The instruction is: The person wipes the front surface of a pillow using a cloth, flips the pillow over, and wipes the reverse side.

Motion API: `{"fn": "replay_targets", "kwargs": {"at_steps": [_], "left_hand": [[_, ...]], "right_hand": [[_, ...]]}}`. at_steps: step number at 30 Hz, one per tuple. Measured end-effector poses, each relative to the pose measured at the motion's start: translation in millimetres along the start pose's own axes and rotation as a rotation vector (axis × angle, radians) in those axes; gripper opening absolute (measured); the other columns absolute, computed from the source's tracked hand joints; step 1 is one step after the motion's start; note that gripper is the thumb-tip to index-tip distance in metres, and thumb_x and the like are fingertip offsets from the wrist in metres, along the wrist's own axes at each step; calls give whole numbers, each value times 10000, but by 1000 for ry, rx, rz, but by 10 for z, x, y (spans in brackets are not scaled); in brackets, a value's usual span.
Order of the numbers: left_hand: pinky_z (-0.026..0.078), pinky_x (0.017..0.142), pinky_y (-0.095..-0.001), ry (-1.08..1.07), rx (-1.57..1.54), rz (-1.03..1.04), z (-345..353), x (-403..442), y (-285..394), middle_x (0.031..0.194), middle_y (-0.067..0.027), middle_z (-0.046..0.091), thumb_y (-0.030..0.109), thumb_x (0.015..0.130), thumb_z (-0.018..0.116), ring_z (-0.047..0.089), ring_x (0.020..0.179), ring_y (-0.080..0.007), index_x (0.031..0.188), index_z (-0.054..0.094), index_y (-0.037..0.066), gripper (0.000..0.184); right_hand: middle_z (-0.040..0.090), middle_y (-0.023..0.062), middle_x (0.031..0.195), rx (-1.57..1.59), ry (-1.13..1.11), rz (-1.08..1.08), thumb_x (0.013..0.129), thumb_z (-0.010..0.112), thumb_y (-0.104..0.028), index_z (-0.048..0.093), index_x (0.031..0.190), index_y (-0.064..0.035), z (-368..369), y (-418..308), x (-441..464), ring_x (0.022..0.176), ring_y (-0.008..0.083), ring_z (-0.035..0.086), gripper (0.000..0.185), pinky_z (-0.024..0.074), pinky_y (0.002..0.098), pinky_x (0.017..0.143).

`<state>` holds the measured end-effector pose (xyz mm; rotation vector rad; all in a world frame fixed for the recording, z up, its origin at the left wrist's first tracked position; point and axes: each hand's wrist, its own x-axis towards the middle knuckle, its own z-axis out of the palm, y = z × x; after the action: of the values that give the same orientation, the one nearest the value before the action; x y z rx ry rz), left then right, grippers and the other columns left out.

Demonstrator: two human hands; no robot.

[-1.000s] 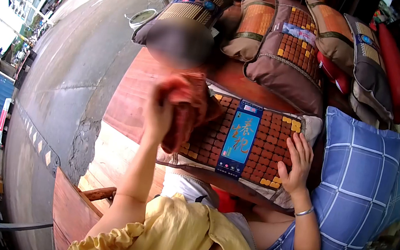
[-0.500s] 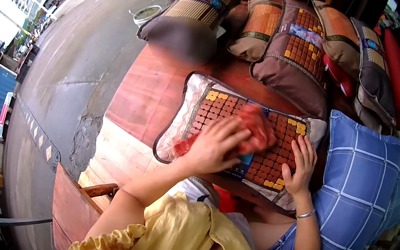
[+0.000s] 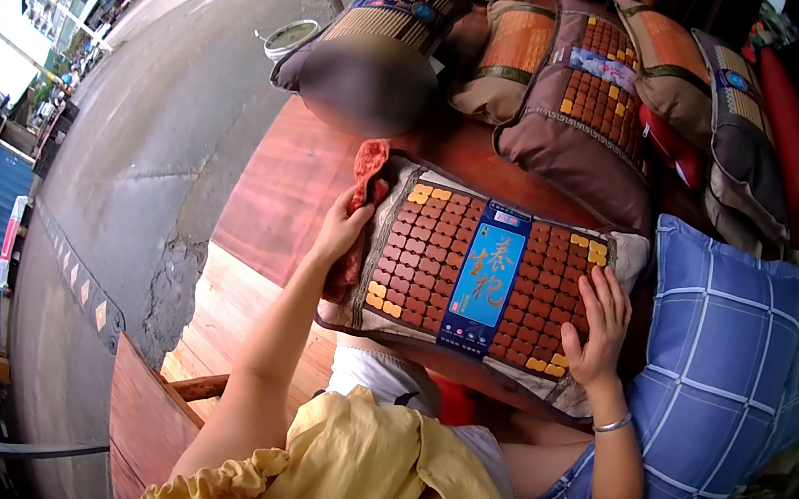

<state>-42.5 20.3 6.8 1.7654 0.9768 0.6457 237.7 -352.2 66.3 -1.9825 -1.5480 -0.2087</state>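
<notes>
A pillow [image 3: 419,252] faced with brown and yellow tiles lies in front of me on the reddish wooden table [image 3: 273,177]. A blue printed label band [image 3: 487,271] runs across its middle. At the pillow's left end my left hand [image 3: 344,227] is closed on a red cloth [image 3: 365,179], which drapes over that edge. My right hand [image 3: 600,321] rests flat, fingers stretched, on the pillow's right end, and a silver bracelet circles that wrist.
Several tiled and striped pillows [image 3: 580,102] are piled along the back. Close on the right stands a blue checked pillow [image 3: 719,352]. A rolled grey pillow [image 3: 377,35] lies at the back left, with a white bucket [image 3: 291,38] beyond it. Pavement [image 3: 146,145] stretches away left.
My left hand has swept the red cloth from the pillow's middle to its left edge, uncovering the blue label. My right hand has stayed on the right end.
</notes>
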Motion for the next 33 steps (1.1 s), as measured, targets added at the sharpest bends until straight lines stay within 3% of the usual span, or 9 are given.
{"fn": "replay_targets", "kwargs": {"at_steps": [5,9,11,14,17,23,25,28,33], "left_hand": [[339,1138,-375,-37,195,345,215,-443,725,1441,-205,490,-44,747,542,444,1371,-331,1364,568,43,624],[327,1155,-419,-354,280,581,441,-743,1183,1438,-221,484,-68,677,550,436,1375,-376,1311,606,46,646],[329,1157,-457,-441,331,734,654,-845,1287,1453,-205,476,25,725,631,432,1376,-374,1324,607,88,603],[335,1138,-498,-360,616,843,828,-832,1423,1465,-176,469,327,807,717,431,1372,-364,1357,588,180,584],[425,1063,-455,-178,674,850,775,-319,1280,1395,-191,533,245,859,681,526,1279,-342,1267,659,150,420],[481,993,-434,-90,531,404,371,570,418,1355,-204,569,231,866,686,580,1185,-391,1182,679,37,371],[499,964,-408,-80,554,440,445,533,615,1286,-197,615,216,848,695,610,1144,-365,1138,697,33,343],[527,857,-417,-138,479,615,645,447,842,1010,-161,703,83,746,673,663,971,-347,970,727,31,236],[518,906,-412,-445,286,730,1392,38,1542,1097,-98,702,51,701,641,654,1041,-301,978,743,108,301]], "right_hand": [[475,160,1477,-5,-7,3,944,476,-382,531,1394,-44,8,5,-12,1414,351,376,565,237,514,1161],[453,169,1495,-16,-16,-25,940,468,-343,501,1415,-30,6,13,-7,1422,361,362,570,247,502,1160],[451,176,1495,-17,-23,-31,942,466,-346,498,1415,-25,4,15,-5,1421,368,362,573,247,503,1159],[450,180,1494,-18,-36,-21,942,466,-346,500,1411,-21,-19,2,-3,1420,371,363,572,248,503,1158],[452,176,1494,-28,-35,-14,947,467,-350,501,1411,-22,-12,-9,-4,1420,367,364,569,250,500,1158],[475,159,1476,7,6,-1,940,486,-353,527,1396,-42,0,-21,0,1404,362,386,554,258,517,1148],[481,159,1471,0,8,12,938,485,-361,532,1391,-42,1,-26,-11,1400,361,390,556,259,517,1147],[484,164,1466,-13,8,-1,936,483,-367,539,1385,-44,11,-11,-3,1398,361,390,556,258,514,1148],[486,176,1455,7,5,3,933,485,-380,549,1365,-36,10,-16,8,1388,374,393,556,258,525,1141]]}}
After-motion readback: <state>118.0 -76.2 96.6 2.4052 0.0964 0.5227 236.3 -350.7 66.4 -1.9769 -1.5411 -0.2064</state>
